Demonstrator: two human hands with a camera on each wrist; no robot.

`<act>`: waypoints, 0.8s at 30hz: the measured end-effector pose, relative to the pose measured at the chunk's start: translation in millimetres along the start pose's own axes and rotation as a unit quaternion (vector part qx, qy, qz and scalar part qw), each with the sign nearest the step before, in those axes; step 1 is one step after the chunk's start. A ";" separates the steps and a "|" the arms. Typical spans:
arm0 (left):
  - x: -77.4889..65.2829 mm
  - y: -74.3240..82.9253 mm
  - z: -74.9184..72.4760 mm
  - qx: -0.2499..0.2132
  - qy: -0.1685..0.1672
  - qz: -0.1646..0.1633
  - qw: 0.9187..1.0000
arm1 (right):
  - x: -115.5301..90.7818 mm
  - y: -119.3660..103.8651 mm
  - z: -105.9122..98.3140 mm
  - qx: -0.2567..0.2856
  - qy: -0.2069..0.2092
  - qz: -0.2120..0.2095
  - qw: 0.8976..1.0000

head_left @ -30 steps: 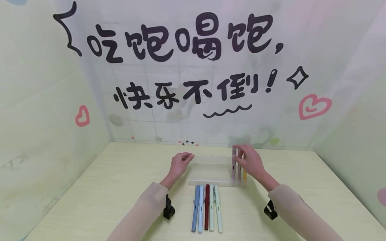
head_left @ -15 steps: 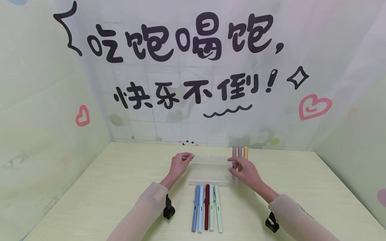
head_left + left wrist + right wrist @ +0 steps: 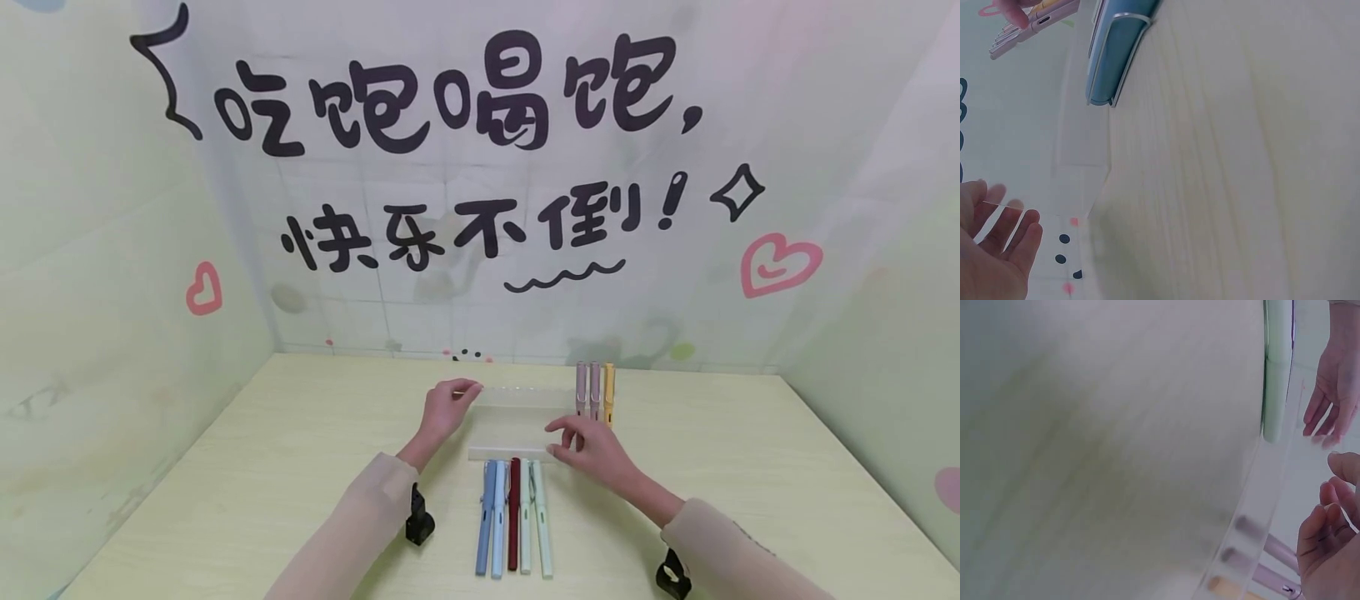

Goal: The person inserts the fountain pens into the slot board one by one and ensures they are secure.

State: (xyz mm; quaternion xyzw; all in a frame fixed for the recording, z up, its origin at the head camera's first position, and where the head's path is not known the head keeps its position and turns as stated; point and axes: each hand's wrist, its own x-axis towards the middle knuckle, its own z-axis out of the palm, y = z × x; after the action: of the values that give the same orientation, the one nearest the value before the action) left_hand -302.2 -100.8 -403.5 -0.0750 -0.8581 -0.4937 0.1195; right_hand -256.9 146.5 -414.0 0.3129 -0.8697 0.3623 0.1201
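Observation:
A clear plastic pen stand (image 3: 510, 453) sits on the table, its upper left corner pinched by my left hand (image 3: 447, 410). Two mauve pens (image 3: 581, 383) and a yellow pen (image 3: 609, 387) stand upright at its right end. My right hand (image 3: 594, 448) hovers before the stand's right part, fingers loosely bent with nothing between them, hiding the lower ends of the upright pens. In front of the stand lie a blue pen (image 3: 486, 521), a light blue pen (image 3: 498, 525), a dark red pen (image 3: 514, 517) and two pale green pens (image 3: 542, 521), caps toward the stand.
The pale wooden table (image 3: 262, 492) reaches back to a printed cloth backdrop (image 3: 420, 317) with large dark lettering. Cloth walls stand at both sides. A black wrist camera (image 3: 420, 518) is strapped at the left cuff, another black camera (image 3: 672, 575) at the right.
My right hand has let go of the left mauve pen, leaving it upright in the stand, and moved down and left toward the lying pens. The left hand has stayed at the corner.

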 end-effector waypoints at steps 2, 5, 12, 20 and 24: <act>0.1 -0.1 -0.3 0.000 0.000 -0.001 1.000 | -1.1 -2.3 2.7 0.008 -0.010 -0.003 1.000; 0.0 -0.5 -0.6 0.002 -0.002 0.000 1.000 | -3.0 -5.4 6.3 0.015 -0.027 -0.007 1.000; 0.0 -0.8 -0.7 0.001 -0.002 0.001 1.000 | -7.0 -10.3 14.0 0.018 -0.080 0.020 0.996; 0.5 -1.1 -0.2 0.003 0.000 0.000 1.000 | -9.5 -14.0 19.1 0.023 -0.118 0.044 0.992; -0.1 -0.5 -0.6 0.003 -0.001 0.001 1.000 | -9.2 -15.3 21.4 0.000 -0.134 0.050 0.990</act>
State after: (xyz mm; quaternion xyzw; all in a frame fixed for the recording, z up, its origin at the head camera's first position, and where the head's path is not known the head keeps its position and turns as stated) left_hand -302.1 -101.5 -403.7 -0.0759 -0.8596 -0.4911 0.1193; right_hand -239.7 127.3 -424.7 0.3143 -0.8925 0.3232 -0.0157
